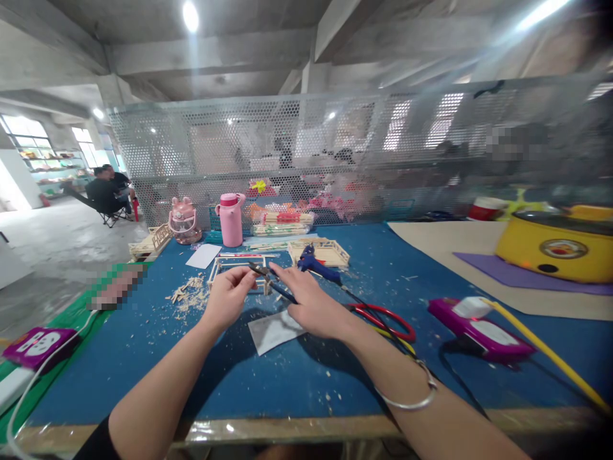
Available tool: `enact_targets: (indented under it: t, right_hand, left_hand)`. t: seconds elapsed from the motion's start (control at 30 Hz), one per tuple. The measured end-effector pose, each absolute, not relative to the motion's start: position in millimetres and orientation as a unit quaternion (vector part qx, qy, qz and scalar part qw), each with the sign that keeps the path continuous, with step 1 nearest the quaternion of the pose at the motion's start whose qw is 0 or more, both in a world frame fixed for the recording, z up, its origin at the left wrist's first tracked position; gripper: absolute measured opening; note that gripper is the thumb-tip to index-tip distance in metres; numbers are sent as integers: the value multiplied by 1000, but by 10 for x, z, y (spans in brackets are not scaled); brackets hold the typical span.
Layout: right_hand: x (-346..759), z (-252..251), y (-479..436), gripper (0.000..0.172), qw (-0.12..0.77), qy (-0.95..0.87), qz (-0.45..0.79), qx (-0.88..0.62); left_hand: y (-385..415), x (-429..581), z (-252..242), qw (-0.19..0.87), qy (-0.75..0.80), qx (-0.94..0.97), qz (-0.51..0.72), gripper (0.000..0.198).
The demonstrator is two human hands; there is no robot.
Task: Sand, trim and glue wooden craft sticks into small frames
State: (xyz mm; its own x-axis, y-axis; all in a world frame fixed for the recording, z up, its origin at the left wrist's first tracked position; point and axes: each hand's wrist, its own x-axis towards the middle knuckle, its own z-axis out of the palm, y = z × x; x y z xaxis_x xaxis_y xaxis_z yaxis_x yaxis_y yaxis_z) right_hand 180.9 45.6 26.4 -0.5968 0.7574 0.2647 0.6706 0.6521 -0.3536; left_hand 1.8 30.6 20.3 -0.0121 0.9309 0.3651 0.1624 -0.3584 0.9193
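**Dark metal pliers with blue handles (pixel 283 292) sit in our right hand (pixel 309 299), with our left hand (pixel 228 294) at their tip**

Nearest to us runs the taped front edge of a long blue tabletop (pixel 287 390). We wear a silver bangle (pixel 408 404) on the right forearm. A white paper slip (pixel 272 333) lies beneath our hands, and to its right we see red looped handles (pixel 405 329). Farther right is a purple power strip (pixel 483 332) with a white plug and a yellow cable.

Our right hand is closed around the pliers, its forefinger stretched toward their head. We keep the left thumb and forefinger pinched together; whatever is between them is too small to tell. The pliers are held above the table, between our hands.

Just beyond the left hand stands a pale wooden stick frame (pixel 225 258), with wood scraps (pixel 189 295) scattered to its left. Past the right hand we have a blue pistol-shaped tool (pixel 322 267) in front of a shallow wooden tray (pixel 330 255); we cannot tell whether they touch.

Farther back stand a pink bottle (pixel 232 222) and a clear, pink-lidded jug (pixel 186 222); well to the right is a yellow cooking pot (pixel 558 249). Behind them rises a perforated metal screen (pixel 205 150), and far left we see people seated (pixel 106 191).
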Motion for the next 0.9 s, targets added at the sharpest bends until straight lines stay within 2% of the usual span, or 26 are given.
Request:
enact_targets:
  t: [0.23, 0.53, 0.9]
  right_hand:
    - [1802, 270, 449, 79, 209, -882, 96, -410]
    - [1765, 164, 496, 79, 260, -875, 145, -382]
    - [1766, 60, 572, 74, 307, -868, 111, -374]
  left_hand:
    - [277, 25, 212, 282, 462, 644, 540, 27]
    - [275, 15, 183, 227, 474, 659, 538, 27]
    - [278, 18, 141, 233, 479, 652, 540, 28]
